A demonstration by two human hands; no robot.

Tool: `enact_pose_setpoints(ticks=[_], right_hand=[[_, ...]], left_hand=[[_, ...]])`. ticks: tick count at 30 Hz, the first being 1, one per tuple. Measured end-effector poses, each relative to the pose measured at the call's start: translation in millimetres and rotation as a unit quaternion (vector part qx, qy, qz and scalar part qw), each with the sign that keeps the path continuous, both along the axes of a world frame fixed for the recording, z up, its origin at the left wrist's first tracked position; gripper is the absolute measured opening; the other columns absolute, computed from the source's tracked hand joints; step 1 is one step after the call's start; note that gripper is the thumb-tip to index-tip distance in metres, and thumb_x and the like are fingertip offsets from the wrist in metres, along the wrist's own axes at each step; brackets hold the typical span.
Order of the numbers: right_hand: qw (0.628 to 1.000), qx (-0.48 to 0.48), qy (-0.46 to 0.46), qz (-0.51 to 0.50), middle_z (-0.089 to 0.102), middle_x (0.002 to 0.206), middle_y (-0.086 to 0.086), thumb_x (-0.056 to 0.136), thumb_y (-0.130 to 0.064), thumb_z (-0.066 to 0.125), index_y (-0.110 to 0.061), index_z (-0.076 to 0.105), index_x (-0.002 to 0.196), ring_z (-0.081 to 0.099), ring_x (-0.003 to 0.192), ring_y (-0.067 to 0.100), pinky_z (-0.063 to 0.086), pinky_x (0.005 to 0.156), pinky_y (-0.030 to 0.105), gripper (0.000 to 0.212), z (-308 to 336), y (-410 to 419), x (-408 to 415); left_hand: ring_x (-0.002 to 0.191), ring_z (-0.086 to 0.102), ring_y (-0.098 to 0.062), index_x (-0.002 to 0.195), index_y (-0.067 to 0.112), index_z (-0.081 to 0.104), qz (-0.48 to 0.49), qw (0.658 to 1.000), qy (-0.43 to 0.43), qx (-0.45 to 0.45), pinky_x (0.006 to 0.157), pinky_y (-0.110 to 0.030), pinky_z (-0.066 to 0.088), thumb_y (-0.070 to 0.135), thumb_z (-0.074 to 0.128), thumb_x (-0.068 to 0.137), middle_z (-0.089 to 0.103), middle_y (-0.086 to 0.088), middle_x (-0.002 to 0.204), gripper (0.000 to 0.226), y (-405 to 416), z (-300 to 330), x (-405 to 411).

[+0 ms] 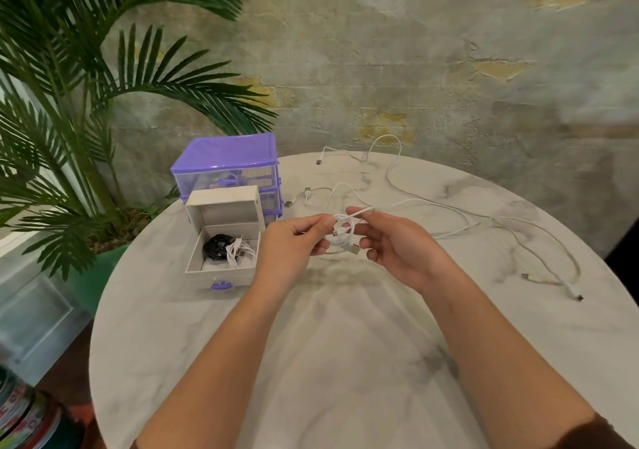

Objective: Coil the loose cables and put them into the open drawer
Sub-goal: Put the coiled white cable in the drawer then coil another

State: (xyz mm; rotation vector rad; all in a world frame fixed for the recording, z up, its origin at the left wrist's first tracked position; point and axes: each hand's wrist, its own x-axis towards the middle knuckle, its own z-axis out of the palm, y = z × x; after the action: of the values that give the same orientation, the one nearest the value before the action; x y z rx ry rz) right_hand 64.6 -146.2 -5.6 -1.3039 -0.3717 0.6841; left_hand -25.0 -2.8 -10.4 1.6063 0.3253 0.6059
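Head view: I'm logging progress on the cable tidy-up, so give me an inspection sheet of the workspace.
Surface: round marble-look table, pale with grey veining.
Job's things: open drawer pulled fully out, resting on the table before the purple drawer unit; it holds a black coiled cable and a white coiled cable.
Clutter: nothing seen.
Grippers: left hand and right hand both hold a small white cable coil in their fingers, above the table.
Cables: loose white cables sprawl across the far and right side, several plugs visible.
Surroundings: palm plant at left, weathered wall behind, stacked items on the floor at lower left.
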Motion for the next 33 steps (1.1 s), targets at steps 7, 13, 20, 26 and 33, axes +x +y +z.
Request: enact_pose_setpoints(ticks=[7,13,20,26,33], right_hand=[[0.994,-0.053,-0.100,0.006,0.060,0.073,-0.010,0.084,-0.022,0.072,-0.024,0.061,0.121,0.040,0.060,0.008,0.028,0.061,0.025,0.039,5,4,-8],[0.980,-0.082,-0.176,-0.052,0.063,0.085,0.003,0.080,-0.010,0.077,-0.022,0.052,0.128,0.062,0.065,0.014,0.048,0.064,0.027,0.055,4,9,-14],[0.957,-0.142,-0.246,-0.065,0.055,0.100,0.003,0.075,-0.001,0.079,-0.029,0.048,0.132,0.063,0.062,0.017,0.056,0.063,0.025,0.071,2,13,-20],[0.929,-0.239,-0.275,-0.060,0.063,0.081,-0.005,0.079,-0.004,0.073,-0.025,0.060,0.115,0.060,0.062,0.012,0.048,0.053,0.025,0.044,-8,9,-9],[0.893,-0.324,-0.313,-0.017,0.058,0.082,-0.003,0.084,-0.003,0.066,-0.028,0.064,0.100,0.055,0.060,0.010,0.052,0.059,0.028,0.029,-8,5,-7]], left_hand=[[0.055,0.057,-0.005,0.086,0.031,0.075,0.003,1.000,-0.021,0.001,0.065,-0.020,0.055,0.020,0.070,0.087,0.068,0.007,0.063,0.011,2,-2,0],[0.068,0.059,0.009,0.086,0.038,0.074,0.027,0.998,-0.021,0.050,0.073,-0.020,0.050,0.029,0.071,0.084,0.072,0.018,0.074,0.009,3,-3,0],[0.070,0.066,0.004,0.098,0.022,0.074,0.074,0.996,-0.041,-0.040,0.061,-0.014,0.053,0.023,0.069,0.088,0.072,0.012,0.077,0.012,6,1,1],[0.062,0.062,0.005,0.104,0.012,0.072,0.095,0.992,-0.063,-0.063,0.063,-0.016,0.055,0.020,0.067,0.089,0.070,0.005,0.078,0.018,8,2,2],[0.066,0.060,0.002,0.105,0.011,0.074,0.117,0.988,-0.071,-0.072,0.061,-0.016,0.053,0.022,0.065,0.091,0.069,0.005,0.078,0.019,10,1,2]])
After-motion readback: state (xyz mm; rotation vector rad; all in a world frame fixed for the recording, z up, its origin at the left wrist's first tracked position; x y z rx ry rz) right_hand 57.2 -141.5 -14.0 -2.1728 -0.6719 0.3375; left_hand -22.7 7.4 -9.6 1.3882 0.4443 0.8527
